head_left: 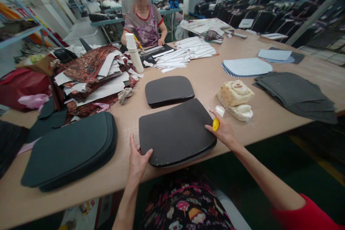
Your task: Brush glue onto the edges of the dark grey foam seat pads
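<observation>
Dark grey, the panel (pixel 176 131) lies at the near edge of the table (pixel 206 75), apparently cut to shape; remaining work cannot be determined. A smaller stack (pixel 169 90) lies at its 12 o'clock. Surface: smooth, matt; near corners rounded; pale flecks along the front. Left hand (pixel 138 160) grasps the edge at 8 o'clock; right hand (pixel 223 131) holds a yellow item (pixel 216 124), thumb on the panel at 3 o'clock.

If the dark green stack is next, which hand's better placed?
Probably the left hand: at the left edge of the gray panel, it's nearer the dark green stack. The right hand is at the opposite edge, holding a yellow object.
</observation>
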The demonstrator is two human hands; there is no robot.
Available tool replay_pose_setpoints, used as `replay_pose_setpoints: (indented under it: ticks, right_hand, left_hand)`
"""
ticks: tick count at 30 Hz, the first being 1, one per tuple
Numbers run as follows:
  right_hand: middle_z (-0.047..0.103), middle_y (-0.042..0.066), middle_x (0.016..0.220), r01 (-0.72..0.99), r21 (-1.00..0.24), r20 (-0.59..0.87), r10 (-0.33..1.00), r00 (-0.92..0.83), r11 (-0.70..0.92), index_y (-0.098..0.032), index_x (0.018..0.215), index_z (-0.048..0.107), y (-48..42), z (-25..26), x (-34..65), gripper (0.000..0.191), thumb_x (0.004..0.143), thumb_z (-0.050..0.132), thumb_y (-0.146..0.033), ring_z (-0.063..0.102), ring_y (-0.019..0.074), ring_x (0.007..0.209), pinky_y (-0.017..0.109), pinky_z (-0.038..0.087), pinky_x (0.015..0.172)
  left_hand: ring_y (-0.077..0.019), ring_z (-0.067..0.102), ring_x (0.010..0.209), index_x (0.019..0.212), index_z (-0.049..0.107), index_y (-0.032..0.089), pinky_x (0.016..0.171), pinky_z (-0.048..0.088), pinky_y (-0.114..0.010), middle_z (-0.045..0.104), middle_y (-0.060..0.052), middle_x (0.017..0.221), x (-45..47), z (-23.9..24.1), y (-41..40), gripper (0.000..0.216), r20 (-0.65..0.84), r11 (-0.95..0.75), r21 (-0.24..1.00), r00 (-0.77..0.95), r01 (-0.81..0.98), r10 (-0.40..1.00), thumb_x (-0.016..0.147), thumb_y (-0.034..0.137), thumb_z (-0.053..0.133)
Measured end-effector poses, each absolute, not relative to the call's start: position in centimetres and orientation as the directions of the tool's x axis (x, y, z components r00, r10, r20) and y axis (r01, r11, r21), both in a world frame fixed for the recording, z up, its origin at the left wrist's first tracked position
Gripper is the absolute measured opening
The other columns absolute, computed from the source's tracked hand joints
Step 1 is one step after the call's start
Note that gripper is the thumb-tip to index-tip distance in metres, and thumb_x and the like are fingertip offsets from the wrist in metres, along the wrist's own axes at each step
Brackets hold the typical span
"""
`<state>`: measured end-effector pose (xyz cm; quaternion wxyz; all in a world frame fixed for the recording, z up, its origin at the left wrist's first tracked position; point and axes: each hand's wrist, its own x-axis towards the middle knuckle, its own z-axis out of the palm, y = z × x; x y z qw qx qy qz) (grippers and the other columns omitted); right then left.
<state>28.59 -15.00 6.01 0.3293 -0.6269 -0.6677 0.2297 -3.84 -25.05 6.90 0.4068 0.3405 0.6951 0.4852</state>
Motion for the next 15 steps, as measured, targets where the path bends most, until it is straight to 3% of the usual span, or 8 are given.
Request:
replay_pose_setpoints:
  ticks: [8,15]
  right_hand:
    - [0.057,0.011,0.125,0.702,-0.706,0.105,0.994,-0.029,0.095,-0.019,0.137,0.041,-15.0,4.4,28.9,0.067,0.074,0.062,-0.032,0.056,0.0267,0.111,0.041,0.043,0.096]
    - [0.064,0.01,0.109,0.717,-0.694,0.034,0.998,-0.052,0.061,-0.018,0.136,0.041,-14.7,4.2,29.0,0.067,0.074,0.063,-0.028,0.062,0.0253,0.097,0.041,0.045,0.093]
  left_hand:
    - [-0.0235,0.064,0.091,0.145,0.002,0.017,0.091,0.048,-0.045,0.063,-0.007,0.096,-3.8,5.9,-24.9,0.105,-0.181,0.281,0.938,-0.41,0.2,0.894,0.063,0.021,0.068]
    - [-0.0228,0.063,0.089,0.145,0.006,0.018,0.087,0.05,-0.043,0.062,-0.007,0.096,-4.0,5.0,-24.8,0.101,-0.144,0.286,0.914,-0.43,0.287,0.891,0.065,0.02,0.067]
